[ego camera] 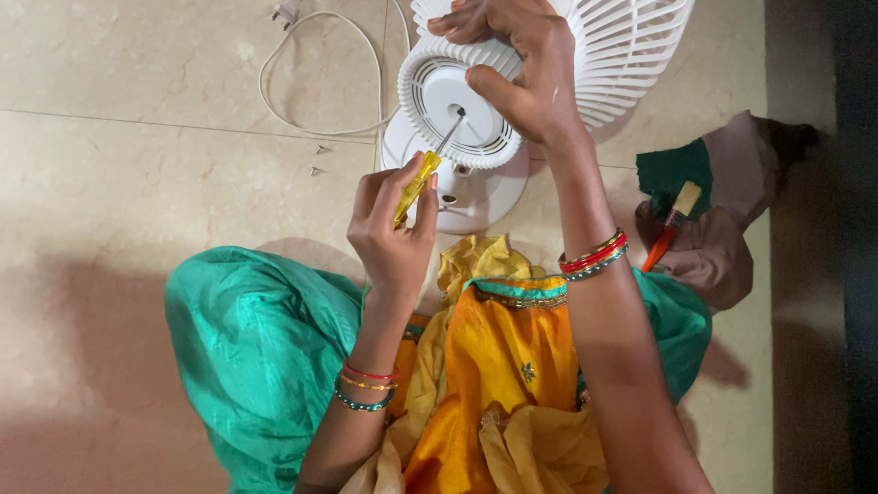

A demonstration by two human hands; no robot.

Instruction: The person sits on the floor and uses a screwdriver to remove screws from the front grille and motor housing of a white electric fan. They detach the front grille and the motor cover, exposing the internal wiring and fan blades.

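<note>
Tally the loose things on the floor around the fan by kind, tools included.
Screwdriver, yellow handle, held in the left hand: 1
Paintbrush, orange handle: 1
Loose screws on the tile: 2
Power plug with white cord: 1
Cloths beside the brush: 2
Total: 7

The right hand grips the white fan.

The fan (528, 71) is set on the floor (112, 180) ahead of the knees, with the cord (309, 60) and two screws (317, 160) lying to its left, the brush (670, 224) laid on cloths (721, 212) to its right, and the screwdriver (425, 171) placed against its hub.
</note>
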